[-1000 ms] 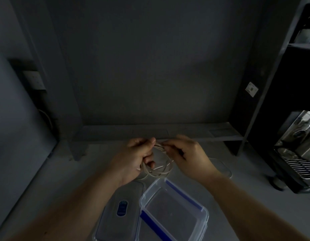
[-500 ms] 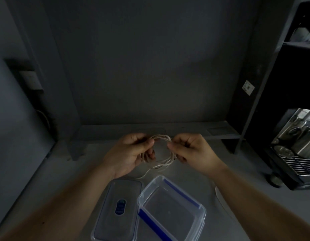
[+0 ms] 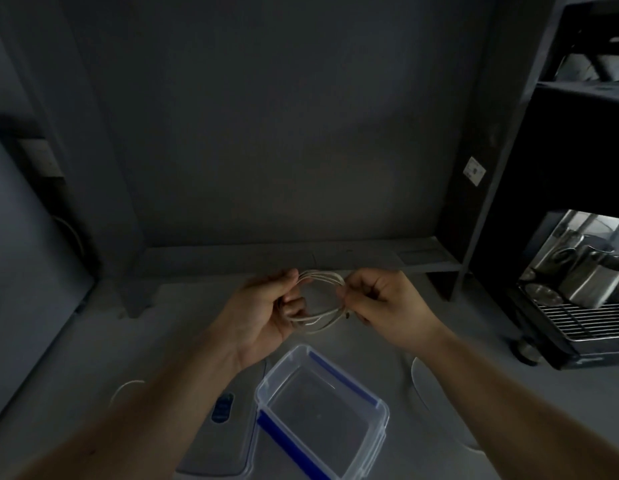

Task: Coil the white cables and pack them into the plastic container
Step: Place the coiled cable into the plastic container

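Standing over the dim grey surface (image 3: 93, 358), the person held a thin white cable, wound into a loose ring of several loops (image 3: 322, 295), up between both hands, above the middle of the surface and a little in front of the low ledge along its back edge. The left hand (image 3: 263, 306) gripped the left side of the ring, its fingers curled round the gathered strands and the thumb pressed on top. The right hand (image 3: 387, 303) pinched the right side of the ring, fingers curled in tight; a small dark plug end showed just below its fingertips.

Nearer the person, toward the front of the surface, lay a clear rectangular plastic container with blue clips along its rim (image 3: 318, 410), open, with nothing in it, turned at an angle. Touching its left side lay a flat clear plastic lid with a blue oval mark (image 3: 228, 441), partly hidden under the left forearm. A pale curve of another white cable (image 3: 417, 382) lay on the surface to the right of the container, beside the right forearm, and a fainter pale curve (image 3: 122, 389) showed by the left forearm.

At the right edge of the surface stood a dark coffee machine with shiny steel parts and a wire grid tray (image 3: 578, 289)
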